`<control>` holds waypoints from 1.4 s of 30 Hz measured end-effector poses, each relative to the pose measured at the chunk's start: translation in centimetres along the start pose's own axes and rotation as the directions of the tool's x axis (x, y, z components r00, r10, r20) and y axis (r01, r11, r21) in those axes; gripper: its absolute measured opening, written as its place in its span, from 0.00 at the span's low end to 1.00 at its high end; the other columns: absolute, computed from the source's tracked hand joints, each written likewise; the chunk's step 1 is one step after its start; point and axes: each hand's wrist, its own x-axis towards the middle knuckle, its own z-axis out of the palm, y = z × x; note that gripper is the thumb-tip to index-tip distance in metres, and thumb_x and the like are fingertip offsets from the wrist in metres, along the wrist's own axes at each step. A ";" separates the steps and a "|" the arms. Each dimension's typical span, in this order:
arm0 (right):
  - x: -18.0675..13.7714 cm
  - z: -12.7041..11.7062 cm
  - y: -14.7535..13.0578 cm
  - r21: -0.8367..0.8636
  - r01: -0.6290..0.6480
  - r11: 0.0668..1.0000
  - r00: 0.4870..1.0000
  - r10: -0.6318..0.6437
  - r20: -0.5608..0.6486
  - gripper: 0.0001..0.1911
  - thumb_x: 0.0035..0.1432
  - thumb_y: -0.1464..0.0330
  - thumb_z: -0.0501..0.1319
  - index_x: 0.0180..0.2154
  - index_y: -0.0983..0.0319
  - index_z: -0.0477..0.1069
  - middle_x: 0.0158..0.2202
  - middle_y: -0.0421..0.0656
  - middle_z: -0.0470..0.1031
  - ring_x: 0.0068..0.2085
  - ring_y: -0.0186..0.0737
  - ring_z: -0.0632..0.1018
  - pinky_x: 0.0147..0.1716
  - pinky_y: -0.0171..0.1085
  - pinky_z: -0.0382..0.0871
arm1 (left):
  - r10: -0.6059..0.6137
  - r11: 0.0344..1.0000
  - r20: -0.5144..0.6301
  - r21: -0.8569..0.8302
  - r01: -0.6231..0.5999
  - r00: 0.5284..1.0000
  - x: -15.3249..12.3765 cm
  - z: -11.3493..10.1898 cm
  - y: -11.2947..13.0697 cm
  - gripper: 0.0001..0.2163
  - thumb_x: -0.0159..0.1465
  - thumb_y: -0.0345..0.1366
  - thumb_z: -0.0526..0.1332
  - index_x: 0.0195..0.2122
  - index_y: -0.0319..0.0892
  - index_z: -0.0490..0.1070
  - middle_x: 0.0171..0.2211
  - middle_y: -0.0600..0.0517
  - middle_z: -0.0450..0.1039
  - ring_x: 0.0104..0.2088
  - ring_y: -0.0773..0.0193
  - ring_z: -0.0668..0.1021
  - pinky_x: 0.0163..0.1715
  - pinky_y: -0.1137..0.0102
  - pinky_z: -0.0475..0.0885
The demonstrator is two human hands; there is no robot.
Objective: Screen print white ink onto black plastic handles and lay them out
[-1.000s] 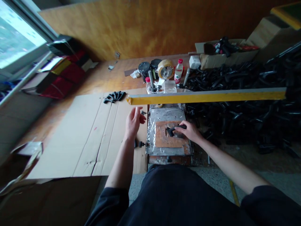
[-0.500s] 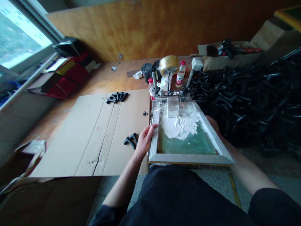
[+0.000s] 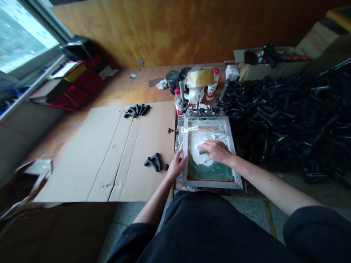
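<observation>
A screen printing frame [image 3: 239,179] lies low in front of me, with thick white ink [image 3: 196,140] spread over its green mesh [image 3: 219,171]. My left hand [image 3: 176,166] is closed on the left rail of the frame, its thumb against the metal. Over the mesh, my right hand [image 3: 218,150] grips a small pale squeegee [image 3: 201,148], its edge down in the ink. My fingers cover part of the squeegee. At the frame's far end is a metal hinge clamp [image 3: 201,111]. Left of the frame, a curved black part [image 3: 153,162] rests on the cardboard [image 3: 104,157].
Several black parts [image 3: 137,110] stand in a row farther up the cardboard. A big heap of black parts [image 3: 279,120] fills the right side. Behind the clamp are bottles [image 3: 211,91], dark tubs [image 3: 172,81] and a wrapped yellow roll [image 3: 201,77]. A cardboard box [image 3: 276,69] stands behind the heap.
The frame has come down from a raised tilt. My right hand has left its right rail and taken hold of the squeegee on the mesh. My left hand stays at the left rail.
</observation>
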 end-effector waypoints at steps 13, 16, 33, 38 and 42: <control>-3.0 0.7 -1.4 0.094 0.147 0.985 0.988 -0.142 -0.059 0.11 0.57 0.78 0.59 0.39 0.61 0.75 0.38 0.43 0.78 0.39 0.39 0.77 0.36 0.35 0.66 | 0.017 0.999 0.034 -0.049 -0.015 0.999 0.2 0.0 -0.1 0.28 0.63 0.48 0.59 0.63 0.45 0.62 0.25 0.56 0.69 0.22 0.70 0.68 0.23 0.75 0.60; -2.0 0.2 -1.2 0.167 0.030 0.985 0.997 -0.017 -0.082 0.07 0.59 0.70 0.63 0.40 0.58 0.75 0.37 0.40 0.79 0.37 0.39 0.78 0.35 0.35 0.67 | 0.010 0.996 0.085 -0.088 -0.002 0.996 -0.1 -0.4 0.5 0.30 0.63 0.49 0.59 0.65 0.43 0.59 0.22 0.59 0.65 0.20 0.71 0.66 0.21 0.76 0.59; -3.4 -0.4 8.6 0.276 -0.522 0.807 0.820 0.564 -0.097 0.14 0.62 0.59 0.61 0.31 0.63 0.74 0.34 0.46 0.76 0.37 0.41 0.74 0.40 0.39 0.65 | 0.331 0.731 -0.212 -0.558 -0.392 0.920 0.3 -4.7 17.6 0.29 0.67 0.59 0.44 0.53 0.41 0.69 0.38 0.46 0.77 0.38 0.64 0.78 0.32 0.72 0.73; -2.3 3.7 0.7 0.002 -0.397 0.918 0.914 0.396 0.084 0.09 0.64 0.64 0.59 0.35 0.64 0.72 0.40 0.51 0.75 0.46 0.47 0.73 0.45 0.40 0.63 | 0.045 0.779 0.052 -0.627 -0.003 0.998 -1.6 0.3 12.6 0.29 0.62 0.61 0.54 0.51 0.40 0.68 0.40 0.42 0.78 0.34 0.61 0.80 0.28 0.70 0.73; -1.9 3.1 -4.2 0.090 -0.324 0.942 0.946 0.323 0.032 0.09 0.67 0.66 0.54 0.38 0.64 0.70 0.37 0.50 0.76 0.44 0.45 0.73 0.43 0.39 0.64 | -0.198 0.697 0.399 -0.585 0.415 0.895 -4.7 4.2 7.2 0.28 0.58 0.60 0.60 0.47 0.41 0.70 0.46 0.41 0.77 0.40 0.56 0.81 0.32 0.66 0.76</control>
